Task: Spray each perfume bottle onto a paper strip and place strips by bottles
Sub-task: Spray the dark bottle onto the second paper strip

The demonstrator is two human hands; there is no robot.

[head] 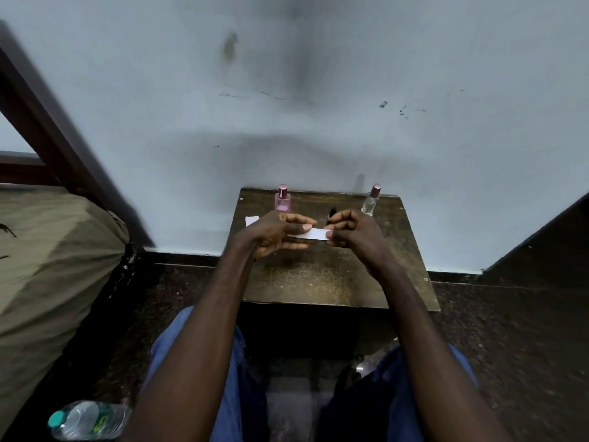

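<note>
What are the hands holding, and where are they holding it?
A white paper strip. The left hand holds its left part under the thumb, and the right hand pinches its right end.

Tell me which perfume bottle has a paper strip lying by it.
The pink bottle, rear left: a white strip lies beside it. The clear bottle, rear right, shows none.

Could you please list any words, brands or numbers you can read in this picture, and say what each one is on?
No text is legible.
Water bottle label: green and yellow print, too blurred to read.
Paper strip: looks blank.
Pink perfume bottle, clear perfume bottle: no label visible.
</note>
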